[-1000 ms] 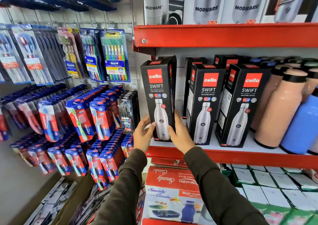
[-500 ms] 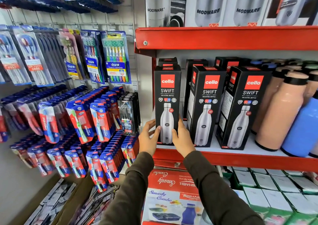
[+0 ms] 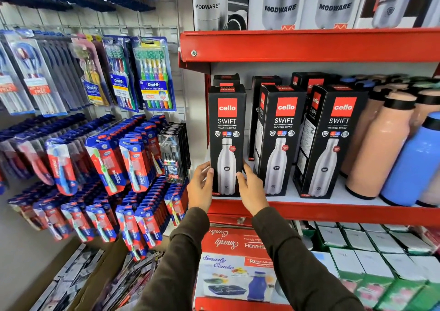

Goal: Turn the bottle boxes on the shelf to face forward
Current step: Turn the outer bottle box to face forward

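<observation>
Three black Cello Swift bottle boxes stand at the front of the red shelf (image 3: 333, 212). The left box (image 3: 227, 129) stands upright with its printed front facing me. My left hand (image 3: 199, 187) grips its lower left side and my right hand (image 3: 252, 190) its lower right side. The middle box (image 3: 278, 139) and the right box (image 3: 329, 141) are angled slightly, each showing its left side panel as well as its front. More black boxes (image 3: 307, 82) stand behind them, partly hidden.
Peach bottles (image 3: 378, 148) and a blue bottle (image 3: 414, 163) stand at the shelf's right. Toothbrush packs (image 3: 152, 75) hang on the wall rack to the left. Modware boxes (image 3: 281, 3) fill the shelf above. A Smarty Combo box (image 3: 233, 270) and green-white boxes (image 3: 371, 251) lie below.
Both hands have turned the left box from an angled pose to face forward and set it back on the shelf, next to the shelf's left post.
</observation>
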Tool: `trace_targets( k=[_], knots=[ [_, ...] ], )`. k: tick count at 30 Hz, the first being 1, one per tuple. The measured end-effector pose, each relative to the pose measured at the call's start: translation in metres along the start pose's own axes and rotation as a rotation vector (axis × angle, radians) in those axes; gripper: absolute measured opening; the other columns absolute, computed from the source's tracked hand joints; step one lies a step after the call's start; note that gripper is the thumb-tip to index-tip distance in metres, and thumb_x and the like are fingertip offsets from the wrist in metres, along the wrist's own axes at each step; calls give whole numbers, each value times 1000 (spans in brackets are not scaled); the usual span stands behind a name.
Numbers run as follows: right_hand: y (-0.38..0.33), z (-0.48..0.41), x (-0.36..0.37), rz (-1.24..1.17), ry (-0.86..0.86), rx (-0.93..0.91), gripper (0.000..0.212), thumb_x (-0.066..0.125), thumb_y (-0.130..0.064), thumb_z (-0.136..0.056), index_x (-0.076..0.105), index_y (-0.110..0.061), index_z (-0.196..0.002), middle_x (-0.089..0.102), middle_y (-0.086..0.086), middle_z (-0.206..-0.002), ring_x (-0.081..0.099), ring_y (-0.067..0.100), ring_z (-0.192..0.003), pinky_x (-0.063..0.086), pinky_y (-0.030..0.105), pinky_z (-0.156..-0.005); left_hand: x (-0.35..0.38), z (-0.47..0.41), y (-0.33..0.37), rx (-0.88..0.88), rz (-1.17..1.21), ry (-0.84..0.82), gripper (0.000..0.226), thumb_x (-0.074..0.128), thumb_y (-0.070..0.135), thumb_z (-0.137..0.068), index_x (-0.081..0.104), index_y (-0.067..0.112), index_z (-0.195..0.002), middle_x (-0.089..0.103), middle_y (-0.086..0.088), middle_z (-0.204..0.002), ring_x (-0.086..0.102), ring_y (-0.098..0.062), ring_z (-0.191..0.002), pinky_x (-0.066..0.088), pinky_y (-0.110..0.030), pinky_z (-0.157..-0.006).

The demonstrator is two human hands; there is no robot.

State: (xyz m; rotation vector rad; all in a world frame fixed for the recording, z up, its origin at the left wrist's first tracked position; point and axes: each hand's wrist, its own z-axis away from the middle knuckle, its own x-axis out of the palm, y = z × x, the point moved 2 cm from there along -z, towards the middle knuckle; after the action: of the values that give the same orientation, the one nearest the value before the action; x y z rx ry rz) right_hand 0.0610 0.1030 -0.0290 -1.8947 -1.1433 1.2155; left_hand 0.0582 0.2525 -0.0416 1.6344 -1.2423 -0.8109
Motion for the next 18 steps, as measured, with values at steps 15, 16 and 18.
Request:
trace_targets(
  k=[15, 16, 18],
  knots=[
    [-12, 31, -11, -72, -57, -29, 49, 46, -18, -100, 37, -18, -148, 54, -10, -127, 44, -4, -114, 28, -5, -90, -12, 31, 10, 11, -107, 37, 16, 54, 39, -98, 59, 48, -109, 67, 17, -105, 56, 25, -100, 44, 1, -83],
    [-11, 32, -12, -72, -59, -35, 48, 46, -18, -100, 38, -18, -148, 54, -10, -127, 46, -3, -115, 28, -4, -90, -12, 31, 11, 13, -131, 42, 17, 52, 38, -99, 58, 44, -113, 66, 14, -105, 58, 23, -99, 43, 1, -82],
    [-8, 32, -14, -74, -52, -35, 46, 47, -20, -100, 42, -19, -145, 57, -5, -133, 55, 6, -119, 36, 7, -95, -8, 34, 13, 32, -169, 73, 24, 49, 36, -100, 56, 34, -123, 65, 9, -112, 61, 8, -103, 41, 1, -81]
  ],
)
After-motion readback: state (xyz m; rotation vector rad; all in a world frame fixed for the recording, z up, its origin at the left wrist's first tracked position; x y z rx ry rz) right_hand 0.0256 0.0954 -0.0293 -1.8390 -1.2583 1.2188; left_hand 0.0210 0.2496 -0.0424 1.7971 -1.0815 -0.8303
